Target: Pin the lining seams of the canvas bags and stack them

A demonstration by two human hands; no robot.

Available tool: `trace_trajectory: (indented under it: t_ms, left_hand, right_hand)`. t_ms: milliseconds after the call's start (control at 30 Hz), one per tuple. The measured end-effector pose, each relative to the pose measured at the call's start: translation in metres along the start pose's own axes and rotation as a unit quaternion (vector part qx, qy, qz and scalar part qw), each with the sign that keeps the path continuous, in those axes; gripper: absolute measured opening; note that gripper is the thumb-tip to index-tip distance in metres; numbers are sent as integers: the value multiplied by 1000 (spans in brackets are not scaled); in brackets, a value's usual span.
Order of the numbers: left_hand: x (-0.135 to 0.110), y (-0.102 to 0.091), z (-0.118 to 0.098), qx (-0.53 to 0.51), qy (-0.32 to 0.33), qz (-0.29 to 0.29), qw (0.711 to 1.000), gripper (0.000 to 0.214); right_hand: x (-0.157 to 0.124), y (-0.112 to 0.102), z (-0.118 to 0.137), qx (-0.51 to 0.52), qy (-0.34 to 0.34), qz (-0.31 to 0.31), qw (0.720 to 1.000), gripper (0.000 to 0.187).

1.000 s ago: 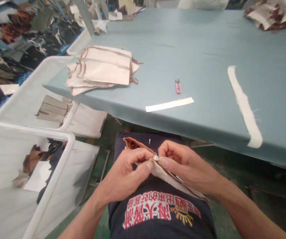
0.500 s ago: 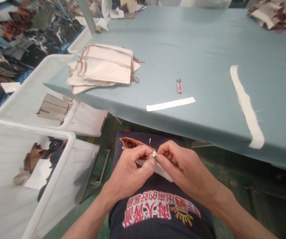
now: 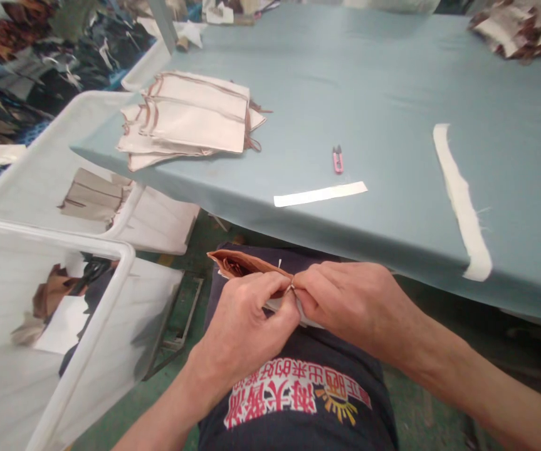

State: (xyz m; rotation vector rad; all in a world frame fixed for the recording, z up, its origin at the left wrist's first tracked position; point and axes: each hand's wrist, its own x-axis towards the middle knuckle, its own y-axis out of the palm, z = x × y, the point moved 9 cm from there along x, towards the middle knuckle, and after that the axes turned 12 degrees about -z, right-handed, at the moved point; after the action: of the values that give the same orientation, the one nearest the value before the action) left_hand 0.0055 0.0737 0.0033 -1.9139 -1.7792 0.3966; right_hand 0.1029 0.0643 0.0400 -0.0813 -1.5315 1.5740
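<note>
Both hands are low in the lap, below the near edge of the table [image 3: 392, 81], and they meet on one small cloth piece [image 3: 235, 264]. The left hand [image 3: 246, 316] is curled tight, with its thumb and forefinger pinched on the cloth and no gap showing between them. The right hand [image 3: 345, 300] is closed the same way, and its fingertips press against the left hand's where the cloth's edge shows. The cloth piece is brown on its outer face and pale inside. One folded end sticks out to the left past the left knuckles, and a pale bit shows beneath the hands; how much more is tucked under the palms cannot be told. It lies over a dark shirt [image 3: 293, 401] with red and white print. On the table, well apart from the hands, a stack of cream cloth pieces [image 3: 190, 122] with brown edging lies at the left corner. Pink snips [image 3: 337, 160] lie near the middle, with a short white strip [image 3: 320, 194] just in front of them. A long cream strip [image 3: 461, 200] runs to the table's near edge on the right. Two white bins [image 3: 39, 181] holding cloth scraps stand to the left.
</note>
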Motion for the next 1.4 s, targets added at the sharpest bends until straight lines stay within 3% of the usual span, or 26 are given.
trace_trajectory:
  t_ms: [100,167,233,367,433,567,700,867,1033,1133,1233,1333,1400]
  left_hand:
    - [0,4,12,-70,-66,1,995,21]
    - [-2,9,25,-134,-125,27,983,20]
    - [-4,12,34,-174,-165,55,969,20]
    - [-9,14,40,-235,-191,100,948,26]
    - [-12,18,37,-262,-189,129,937,32]
    - [-16,21,35,-262,-187,142,936,34]
    - [-18,16,43,-225,-185,100,951,32]
    - [-22,6,44,-183,-155,30,970,28]
    - [-32,6,50,-167,-164,-59,970,35]
    - [-38,17,70,-189,-222,-91,952,41]
    - [-41,24,93,-181,-271,-133,936,46]
    - [-34,20,103,-136,-241,-175,945,46]
    - [-27,17,101,-104,-193,-183,958,45]
  right_hand:
    - [-6,12,-22,103,184,-9,978,18]
    - [-18,27,-33,202,317,10,927,14]
    - [-29,38,-36,267,405,18,874,15]
    - [-40,48,-36,358,483,27,798,10]
    - [-43,52,-35,393,492,44,775,8]
    - [-44,55,-35,404,469,65,783,7]
    - [-49,59,-32,411,475,62,776,10]
    - [-52,50,-29,291,463,20,837,18]
    - [-61,60,-23,253,483,3,838,21]
    - [-71,69,-18,259,487,-34,834,12]
    - [-81,83,-14,313,492,-51,811,20]
    - [-86,91,-22,355,501,-14,789,24]
    - [-84,78,-49,303,512,-26,803,18]
